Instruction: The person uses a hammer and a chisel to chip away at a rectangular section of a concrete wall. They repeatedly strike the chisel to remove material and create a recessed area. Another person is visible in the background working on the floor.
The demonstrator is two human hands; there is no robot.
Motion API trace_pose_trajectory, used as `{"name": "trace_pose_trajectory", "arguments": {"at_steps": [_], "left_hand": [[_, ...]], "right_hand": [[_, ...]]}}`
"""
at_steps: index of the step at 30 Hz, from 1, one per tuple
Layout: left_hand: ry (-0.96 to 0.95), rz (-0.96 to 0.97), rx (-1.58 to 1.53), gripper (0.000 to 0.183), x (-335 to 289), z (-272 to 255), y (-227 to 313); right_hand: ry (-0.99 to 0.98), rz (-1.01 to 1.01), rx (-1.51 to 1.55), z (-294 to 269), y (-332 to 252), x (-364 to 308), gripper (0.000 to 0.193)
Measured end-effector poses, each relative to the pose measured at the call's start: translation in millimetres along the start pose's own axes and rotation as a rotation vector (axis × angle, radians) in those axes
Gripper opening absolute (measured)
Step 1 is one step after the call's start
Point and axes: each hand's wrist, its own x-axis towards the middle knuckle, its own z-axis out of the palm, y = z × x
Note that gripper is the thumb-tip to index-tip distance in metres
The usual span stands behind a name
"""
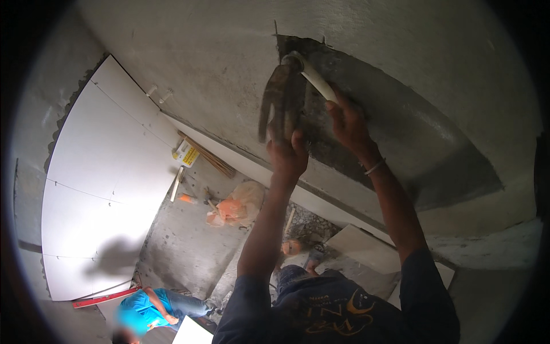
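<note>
A white plastic pipe [318, 82] slants down from the dark, rough patch in the wall. My right hand [350, 126] is closed around its lower end, thumb along the pipe. At the pipe's upper end sits a dark round opening or collar [293, 62]. My left hand [288, 152] is closed below a dark, curved tool [272, 102] that reaches up beside the pipe's upper end. Motion smears the tool, so its kind cannot be made out. Around both hands is a recess or patch of darker, damp-looking mortar [395, 109] on the grey wall.
Large white tiles [109, 166] cover the left wall. A yellow-and-white container [185, 153], wooden sticks [213, 158] and an orange-and-clear plastic bag [234, 210] lie along the wall's foot. Another person in blue [150, 309] sits at the lower left beside a red level [107, 297].
</note>
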Motion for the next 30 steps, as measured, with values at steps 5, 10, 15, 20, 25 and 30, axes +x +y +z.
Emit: {"name": "trace_pose_trajectory", "arguments": {"at_steps": [5,10,15,20,25,30], "left_hand": [[0.059,-0.058,-0.417,0.048,-19.3,5.0,3.2],[0.051,-0.128,-0.047,0.042,1.6,13.0,15.8],[0.157,0.065,-0.334,0.034,3.3,5.6,27.7],[-0.164,-0.218,-0.120,0.041,9.0,2.3,37.5],[-0.004,0.060,-0.390,0.037,-16.5,0.2,39.3],[-0.037,-0.122,-0.088,0.037,5.5,1.8,30.2]], "right_hand": [[0.067,-0.099,-0.038,0.0,-2.1,3.3,0.039],[-0.048,0.148,0.063,-4.9,-25.7,-4.6,0.049],[0.003,0.060,-0.004,0.0,-24.8,0.3,0.047],[0.070,0.000,-0.053,-1.7,-23.6,-1.9,0.043],[0.143,-0.054,-0.018,3.2,-26.9,1.2,0.037],[0.105,0.019,-0.031,1.3,-29.0,-2.0,0.039]]}}
